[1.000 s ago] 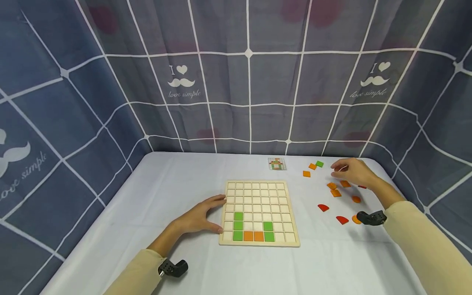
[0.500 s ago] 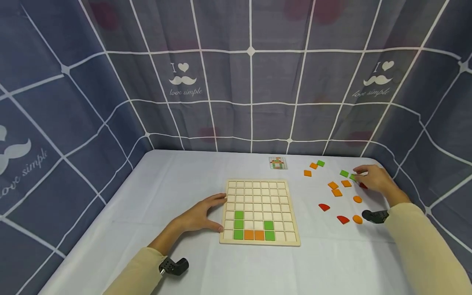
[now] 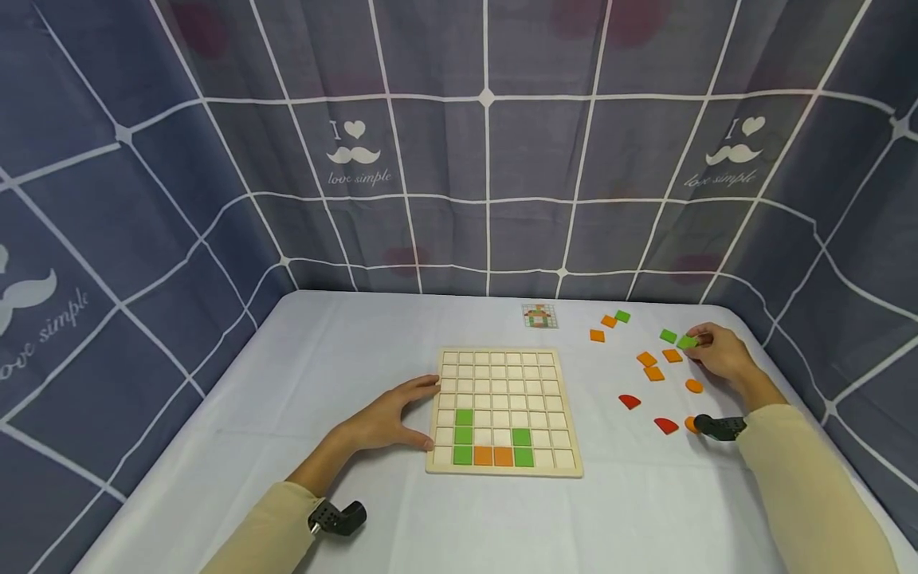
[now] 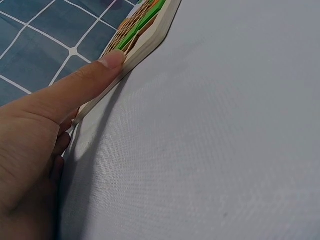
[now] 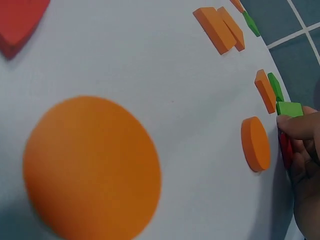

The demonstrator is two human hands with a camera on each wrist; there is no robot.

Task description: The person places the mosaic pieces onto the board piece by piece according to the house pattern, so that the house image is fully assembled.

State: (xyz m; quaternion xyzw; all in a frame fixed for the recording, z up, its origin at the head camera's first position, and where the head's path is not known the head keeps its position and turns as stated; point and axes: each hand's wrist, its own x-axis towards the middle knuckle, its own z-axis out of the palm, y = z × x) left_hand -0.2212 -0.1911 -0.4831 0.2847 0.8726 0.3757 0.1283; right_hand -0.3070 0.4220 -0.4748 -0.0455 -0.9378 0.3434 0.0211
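Observation:
A wooden grid board (image 3: 518,391) lies on the table, its lower cells bearing green and orange square tiles. My left hand (image 3: 387,416) rests against the board's left edge, fingers spread. In the left wrist view its thumb (image 4: 82,85) touches the pale wooden rim. At the far right, my right hand (image 3: 724,355) pinches a green square tile (image 3: 686,342) between thumb and fingers. The right wrist view gives that tile (image 5: 289,109) at the fingertips, with a red piece (image 5: 285,150) partly hidden under the hand. Another green tile (image 3: 668,336) lies just left of it.
Orange square tiles (image 3: 654,373), orange discs (image 3: 694,386) and red quarter-circle pieces (image 3: 665,426) are scattered right of the board. A small pattern card (image 3: 539,316) lies behind the board. A checked curtain (image 3: 488,159) encloses the table's back and sides.
My right hand has moved right and slightly down from above the loose tiles, and now pinches a green tile that lay on the table. My left hand stays at the board.

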